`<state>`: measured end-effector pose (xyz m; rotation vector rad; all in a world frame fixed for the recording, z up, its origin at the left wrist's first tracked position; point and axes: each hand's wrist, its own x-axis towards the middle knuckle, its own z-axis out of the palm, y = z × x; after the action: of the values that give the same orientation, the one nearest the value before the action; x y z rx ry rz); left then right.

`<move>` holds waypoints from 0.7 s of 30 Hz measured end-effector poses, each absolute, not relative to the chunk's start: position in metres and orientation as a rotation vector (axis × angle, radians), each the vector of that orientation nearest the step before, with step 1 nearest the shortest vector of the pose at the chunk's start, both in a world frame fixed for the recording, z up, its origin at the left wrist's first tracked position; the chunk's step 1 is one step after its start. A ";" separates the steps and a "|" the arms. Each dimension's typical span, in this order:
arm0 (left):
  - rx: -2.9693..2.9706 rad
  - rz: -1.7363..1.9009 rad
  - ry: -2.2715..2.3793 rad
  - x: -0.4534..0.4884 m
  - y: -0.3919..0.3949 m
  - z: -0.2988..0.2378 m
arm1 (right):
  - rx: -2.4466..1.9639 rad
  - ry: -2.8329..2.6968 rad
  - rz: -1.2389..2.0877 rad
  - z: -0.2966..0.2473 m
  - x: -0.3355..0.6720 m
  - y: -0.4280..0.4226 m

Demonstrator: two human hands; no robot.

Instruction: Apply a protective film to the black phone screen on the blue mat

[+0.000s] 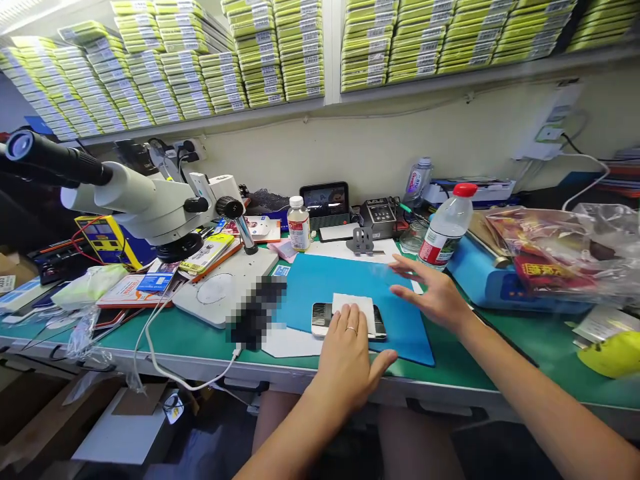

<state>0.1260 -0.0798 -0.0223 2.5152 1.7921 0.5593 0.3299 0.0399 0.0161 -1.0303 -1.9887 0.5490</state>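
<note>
Forearms (540, 393) cross a green bench (200, 340) below packed shelves (332, 60).

Bright white light, glare (25, 12) at upper left, deep shadow under the desk (553, 327), pixelated patch (256, 315), stretched edges

Beyond the device (319, 313), passage over the blue mat (325, 277) ends rightward at a red-capped bottle (447, 227), leftward perhaps at a pixelated object (256, 313).

I'm resting my left hand (349, 357) on a white cloth (369, 310) covering a phone (320, 323), hovering my right hand (434, 291) nearby.
</note>
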 end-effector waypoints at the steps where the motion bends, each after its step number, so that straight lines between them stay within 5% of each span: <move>1: 2.525 0.571 1.782 0.135 -0.077 -0.022 | -1.028 -1.839 0.653 0.015 0.335 0.024; 9: 2.668 0.554 1.704 0.120 -0.081 -0.023 | -0.912 -1.213 1.125 -0.006 0.340 -0.084; 15: 2.657 0.442 1.981 0.056 -0.094 -0.026 | -0.982 -1.128 1.203 -0.020 0.342 -0.128; 21: 2.664 0.532 1.902 0.089 -0.088 -0.026 | -1.001 -0.953 1.284 -0.024 0.326 -0.134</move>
<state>0.0885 -0.0883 -0.0259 2.6643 1.9020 0.5316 0.3263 -0.1339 -0.0240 -1.0008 -0.9525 1.2838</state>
